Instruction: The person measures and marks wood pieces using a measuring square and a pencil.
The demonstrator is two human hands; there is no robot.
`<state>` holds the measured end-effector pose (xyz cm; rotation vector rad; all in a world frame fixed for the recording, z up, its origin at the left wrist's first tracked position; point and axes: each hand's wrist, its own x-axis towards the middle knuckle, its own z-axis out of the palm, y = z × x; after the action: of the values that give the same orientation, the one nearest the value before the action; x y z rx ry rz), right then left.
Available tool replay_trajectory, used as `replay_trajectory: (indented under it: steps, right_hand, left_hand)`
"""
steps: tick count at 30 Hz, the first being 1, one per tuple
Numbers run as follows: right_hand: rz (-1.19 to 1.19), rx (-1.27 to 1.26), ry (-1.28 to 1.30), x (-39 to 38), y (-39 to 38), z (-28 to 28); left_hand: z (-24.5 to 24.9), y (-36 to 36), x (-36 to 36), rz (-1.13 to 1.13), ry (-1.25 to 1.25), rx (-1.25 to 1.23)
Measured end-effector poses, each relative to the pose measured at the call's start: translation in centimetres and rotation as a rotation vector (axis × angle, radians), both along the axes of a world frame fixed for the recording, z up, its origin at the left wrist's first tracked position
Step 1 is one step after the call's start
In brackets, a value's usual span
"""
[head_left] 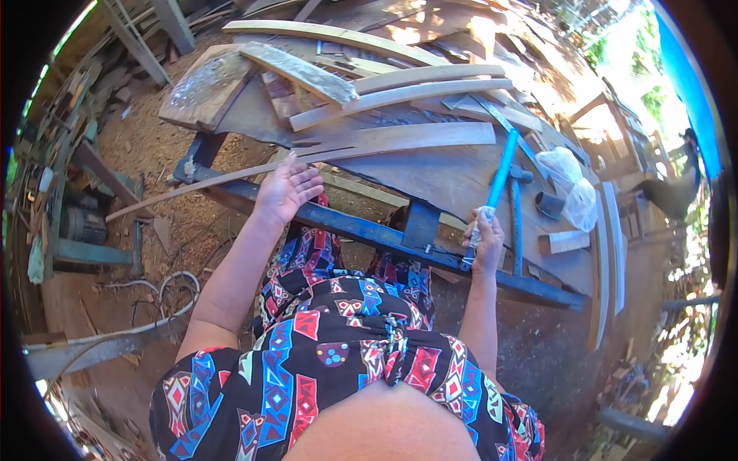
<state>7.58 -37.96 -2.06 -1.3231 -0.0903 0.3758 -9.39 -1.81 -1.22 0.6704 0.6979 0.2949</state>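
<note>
My left hand [288,187] hovers with fingers spread at the near edge of the workbench, touching or just above a thin curved wood strip [207,184] that runs off to the left. My right hand [484,238] grips the wrapped end of a blue-handled tool [501,173] that points away across the bench top. A long flat plank [400,140] lies just beyond my left hand. The tool's far end is hidden among the boards.
The workbench has a blue metal frame [361,227]. Several curved planks [400,96] and a thick board [204,88] lie on it. A clear plastic bag [573,184], a dark cup [550,205] and a short pipe piece [565,242] sit at right. Sawdust ground and a motor [81,223] lie left.
</note>
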Motion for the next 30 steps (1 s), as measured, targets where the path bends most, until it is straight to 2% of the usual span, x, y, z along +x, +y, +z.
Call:
replay_trajectory:
  steps: [7, 9, 17, 19, 22, 23, 26, 27, 30]
  right_hand:
    - [0.000, 0.007, -0.012, 0.0, 0.1, -0.1]
    - [-0.014, -0.014, -0.035, 0.1, 0.0, -0.3]
    - [-0.005, 0.017, -0.032, -0.1, 0.0, -0.1]
    - [-0.008, 0.019, -0.030, -0.1, 0.1, 0.0]
    - [-0.011, 0.020, -0.017, -0.1, 0.1, 0.2]
    - [-0.009, 0.020, -0.011, -0.2, 0.1, 0.2]
    - [0.002, 0.020, -0.014, 0.0, 0.0, -0.1]
    - [0.004, 0.021, -0.014, 0.0, 0.0, -0.1]
    - [0.004, 0.007, -0.026, -0.1, -0.1, -0.1]
  left_hand:
    - [-0.2, -0.6, 1.1, 0.151, 0.038, -0.199]
    - [-1.1, -0.3, 1.6, 0.273, -0.039, -0.304]
    - [-1.7, 0.5, 2.8, 0.511, -0.100, -0.310]
    - [-0.7, -0.4, 2.1, 0.505, -0.115, -0.269]
    - [1.1, -1.9, 0.7, 0.519, -0.145, -0.057]
    - [2.1, -2.0, 0.6, 0.517, -0.144, -0.053]
    - [5.6, -2.3, 0.4, 0.537, -0.269, 0.222]
    - [7.4, -2.0, 0.7, 0.539, -0.269, 0.224]
    - [12.7, -0.2, 2.5, 0.451, -0.411, 0.602]
